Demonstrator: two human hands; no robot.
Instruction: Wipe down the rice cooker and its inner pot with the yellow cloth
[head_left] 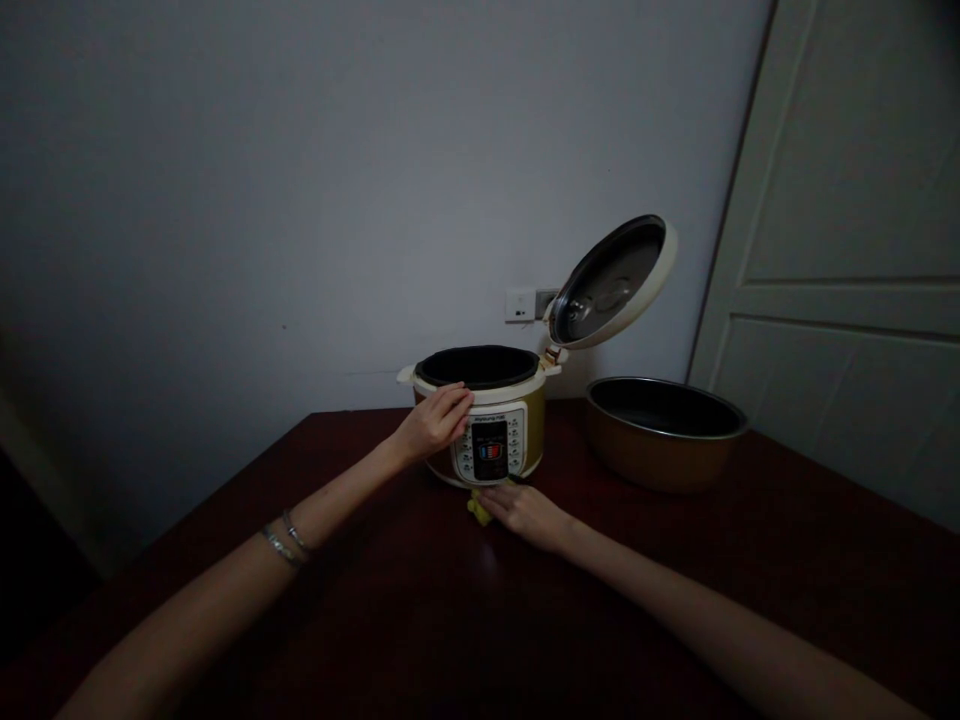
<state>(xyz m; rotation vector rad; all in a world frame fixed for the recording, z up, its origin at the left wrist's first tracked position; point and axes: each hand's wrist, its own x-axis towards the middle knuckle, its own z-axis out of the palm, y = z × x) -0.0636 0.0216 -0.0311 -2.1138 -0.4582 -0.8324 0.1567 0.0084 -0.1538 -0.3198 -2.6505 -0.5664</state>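
Observation:
A gold and cream electric cooker (517, 420) stands at the far middle of the dark red table (420, 620), its hinged lid (611, 282) swung up and open. My left hand (436, 420) rests on the cooker's left front side just below the rim, fingers together and curved against the body. My right hand (525, 512) lies on the table at the cooker's base, fingers closed on a small yellow cloth (478, 507) that pokes out to the left. Silver bangles (285, 540) sit on my left wrist.
The cooker's removable inner pot (664, 430) stands on the table to the right of the cooker. A wall socket (529, 304) sits behind, on the grey wall. A white door (862, 250) fills the right side. The room is dim.

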